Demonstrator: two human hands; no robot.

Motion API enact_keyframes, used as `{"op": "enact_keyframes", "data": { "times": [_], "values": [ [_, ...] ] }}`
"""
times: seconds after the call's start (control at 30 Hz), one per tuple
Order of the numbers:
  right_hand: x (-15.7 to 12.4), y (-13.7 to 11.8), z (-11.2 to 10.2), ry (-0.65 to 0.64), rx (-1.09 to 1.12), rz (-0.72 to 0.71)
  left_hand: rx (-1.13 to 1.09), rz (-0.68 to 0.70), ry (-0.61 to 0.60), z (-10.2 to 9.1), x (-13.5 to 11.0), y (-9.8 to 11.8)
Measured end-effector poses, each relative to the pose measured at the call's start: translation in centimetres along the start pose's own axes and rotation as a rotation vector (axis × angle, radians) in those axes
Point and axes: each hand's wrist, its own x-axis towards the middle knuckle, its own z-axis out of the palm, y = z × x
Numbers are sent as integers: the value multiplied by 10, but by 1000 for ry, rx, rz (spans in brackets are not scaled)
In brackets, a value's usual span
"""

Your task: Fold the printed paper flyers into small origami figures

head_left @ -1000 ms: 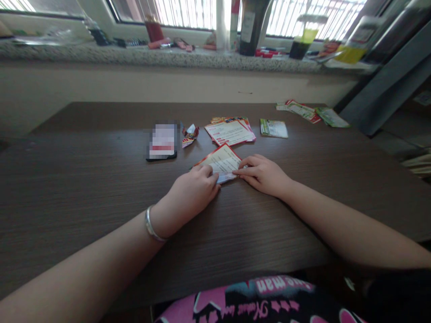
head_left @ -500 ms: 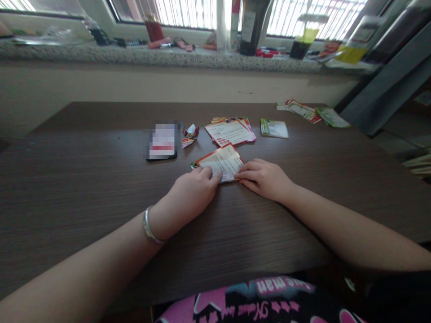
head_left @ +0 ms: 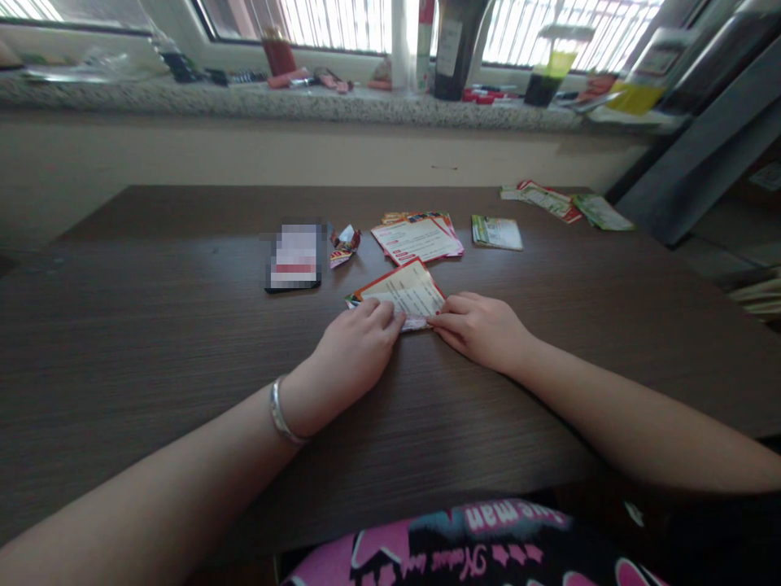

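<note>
At the centre of the frame, a red-edged card (head_left: 410, 289) lay on a dark tabletop (head_left: 183, 342), its right end pinched between the closed thumb and fingers of a person's right hand (head_left: 482, 327). The left hand (head_left: 361, 346) (a silvery bangle (head_left: 279, 411) circled its wrist) rested bent fingers on the card's lower left; how tight that grip was could not be told. Just above sat a pile of cards (head_left: 415, 240), beside a crumpled wrapper (head_left: 345, 247).

Bright windows (head_left: 347, 32), speckled sill (head_left: 201, 102), pale wall (head_left: 244, 155), brown table (head_left: 134, 350)
</note>
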Motion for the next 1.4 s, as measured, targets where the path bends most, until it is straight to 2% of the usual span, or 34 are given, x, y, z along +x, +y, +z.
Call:
{"op": "enact_keyframes", "data": {
  "times": [0.2, 0.4, 0.97, 1.4],
  "values": [
    [1, -2, -2, -20, -34, 11, -33, 19, -6, 1, 3, 3],
    [0, -4, -6, -51, -46, 28, -31, -23, -82, -5, -2, 6],
    [-2, -5, -20, -159, -22, 121, -13, 24, -73, -8, -4, 5],
    [-5, 4, -30, -222, 22, 177, 20, 26, -63, -10, -4, 7]
  ]
}}
